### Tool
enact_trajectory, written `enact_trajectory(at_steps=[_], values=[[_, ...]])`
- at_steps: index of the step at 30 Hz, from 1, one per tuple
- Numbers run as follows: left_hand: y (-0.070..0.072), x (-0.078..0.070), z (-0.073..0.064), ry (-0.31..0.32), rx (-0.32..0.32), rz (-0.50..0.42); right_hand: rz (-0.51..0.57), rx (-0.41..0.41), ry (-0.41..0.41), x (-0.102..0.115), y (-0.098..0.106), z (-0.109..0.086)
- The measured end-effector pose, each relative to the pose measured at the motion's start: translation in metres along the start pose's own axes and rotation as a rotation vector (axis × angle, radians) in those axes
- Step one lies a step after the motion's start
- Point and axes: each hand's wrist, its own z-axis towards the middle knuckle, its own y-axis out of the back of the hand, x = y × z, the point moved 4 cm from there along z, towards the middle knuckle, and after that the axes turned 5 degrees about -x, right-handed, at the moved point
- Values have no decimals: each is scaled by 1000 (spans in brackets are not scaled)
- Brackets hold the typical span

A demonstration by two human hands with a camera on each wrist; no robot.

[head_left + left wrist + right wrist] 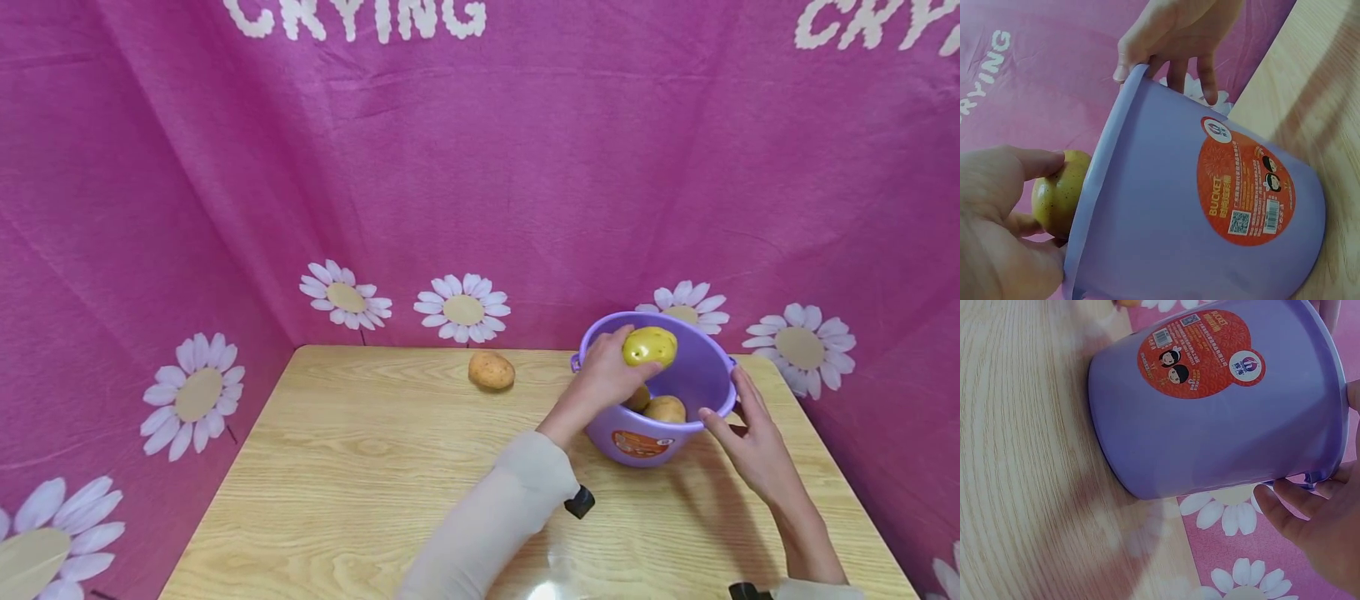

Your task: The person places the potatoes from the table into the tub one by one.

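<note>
A purple bucket point(697, 367) stands upright at the table's right side, an orange label point(1244, 181) on its outer wall. Over its opening, my left hand point(609, 371) holds a shiny yellow potato point(650, 345) between thumb and fingers; dark specks on it show in the left wrist view. Inside the bucket lie brown potatoes, the clearest being one potato point(665, 409) near the front wall; my left hand partly hides the others. My right hand point(757, 446) grips the bucket's right rim, thumb at the edge and fingers along the outside.
Another brown potato point(491, 370) lies by the back edge of the wooden table point(375, 467), left of the bucket. Pink cloth point(570, 183) printed with white daisies hangs behind the table and along both sides.
</note>
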Motion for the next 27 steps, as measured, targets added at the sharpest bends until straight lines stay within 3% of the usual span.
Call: enact_trajectory(at_steps=[14,27], values=[[-10,-3,2,-9,-10,-76,-18,-2,-1,-1,0,-1],[-1,2,-1,-65,-32,-155,-9,-6,7,3,0,-2]])
